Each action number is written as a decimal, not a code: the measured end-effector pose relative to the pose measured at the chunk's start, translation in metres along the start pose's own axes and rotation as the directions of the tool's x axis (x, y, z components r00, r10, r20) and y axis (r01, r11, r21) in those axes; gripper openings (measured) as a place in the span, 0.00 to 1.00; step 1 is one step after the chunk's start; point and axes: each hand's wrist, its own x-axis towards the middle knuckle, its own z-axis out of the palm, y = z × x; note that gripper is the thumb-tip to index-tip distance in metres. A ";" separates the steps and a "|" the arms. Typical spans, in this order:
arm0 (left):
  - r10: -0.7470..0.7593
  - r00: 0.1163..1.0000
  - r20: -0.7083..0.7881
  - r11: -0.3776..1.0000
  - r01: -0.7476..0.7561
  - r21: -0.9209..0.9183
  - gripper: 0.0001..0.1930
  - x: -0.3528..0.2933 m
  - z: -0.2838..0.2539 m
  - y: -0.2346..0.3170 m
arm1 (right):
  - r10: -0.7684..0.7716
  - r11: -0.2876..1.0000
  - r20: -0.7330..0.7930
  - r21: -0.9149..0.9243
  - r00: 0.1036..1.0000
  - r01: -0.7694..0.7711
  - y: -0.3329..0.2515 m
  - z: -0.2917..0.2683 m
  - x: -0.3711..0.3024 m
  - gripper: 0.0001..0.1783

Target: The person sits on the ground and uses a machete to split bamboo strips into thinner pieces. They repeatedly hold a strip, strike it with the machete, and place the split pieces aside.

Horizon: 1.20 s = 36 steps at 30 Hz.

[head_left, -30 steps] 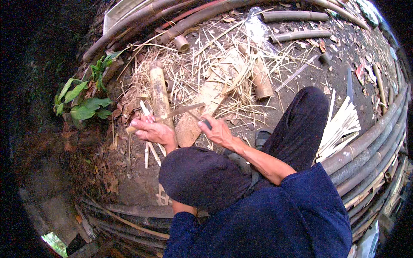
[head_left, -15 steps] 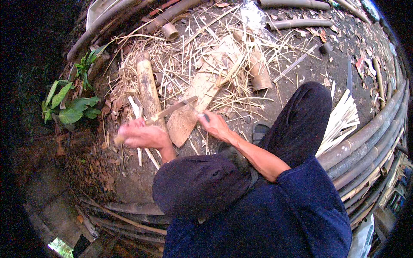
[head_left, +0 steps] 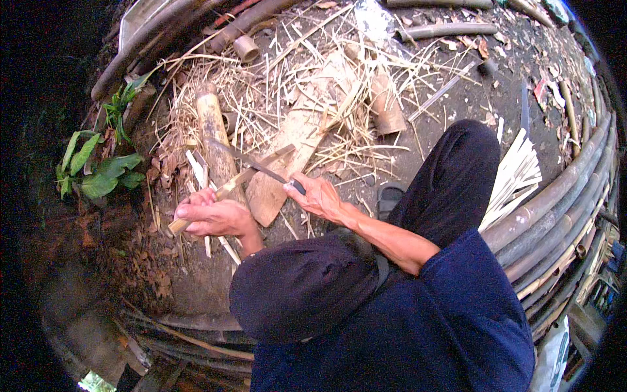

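Left hand pinches a pale bamboo strip; right hand clenches a dark knife across it (dirt ground, straw-strewn, bamboo poles around).

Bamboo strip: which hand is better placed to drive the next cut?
Right, probably. The right hand grips the knife by its handle, blade lying across the bamboo strip. The left hand is closed on the strip's near end, steadying it.
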 end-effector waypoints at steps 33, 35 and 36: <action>-0.566 0.276 0.777 0.613 0.771 0.173 0.20 0.046 -0.049 -0.027 | 0.073 0.997 -0.291 0.038 0.954 -0.065 0.035 -0.049 0.001 0.31; -0.515 0.409 0.754 0.702 0.705 0.097 0.20 0.054 -0.029 -0.037 | 0.084 0.991 -0.268 0.122 0.960 -0.052 0.037 -0.062 0.004 0.30; -0.452 0.556 0.697 0.852 0.501 0.153 0.19 0.058 -0.030 -0.042 | 0.077 0.994 -0.252 0.094 0.965 -0.055 0.018 -0.067 -0.005 0.29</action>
